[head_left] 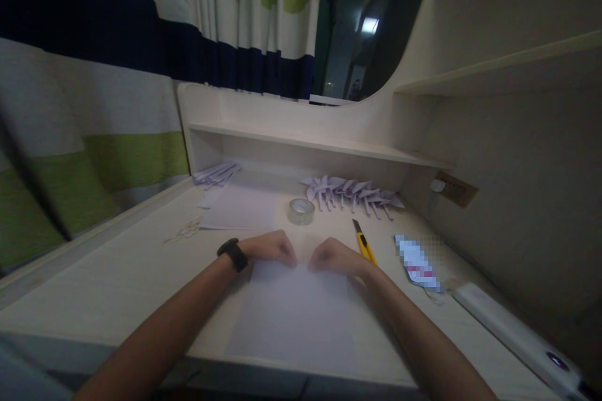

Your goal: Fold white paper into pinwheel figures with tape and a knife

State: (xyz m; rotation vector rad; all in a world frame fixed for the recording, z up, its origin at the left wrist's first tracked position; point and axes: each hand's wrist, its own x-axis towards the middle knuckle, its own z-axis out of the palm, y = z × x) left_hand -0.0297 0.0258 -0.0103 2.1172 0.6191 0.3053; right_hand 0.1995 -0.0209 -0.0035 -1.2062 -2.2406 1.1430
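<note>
A white sheet of paper (pixel 294 316) lies flat on the desk in front of me. Both hands rest at its far edge. My left hand (pixel 273 246), with a black watch (pixel 232 254) on the wrist, curls its fingers over the paper's top left. My right hand (pixel 333 257) curls over the top right, knuckles up. The fingertips of both hands nearly meet at the middle of that edge and press or pinch the paper there.
A tape roll (pixel 301 210) stands beyond my hands. A yellow utility knife (pixel 364 243) lies to the right, several folded paper pinwheels (pixel 352 191) under the shelf, a paper stack (pixel 239 208) and paper strips (pixel 217 173) at left, scissors (pixel 185 230), a white bar (pixel 517 335) at right.
</note>
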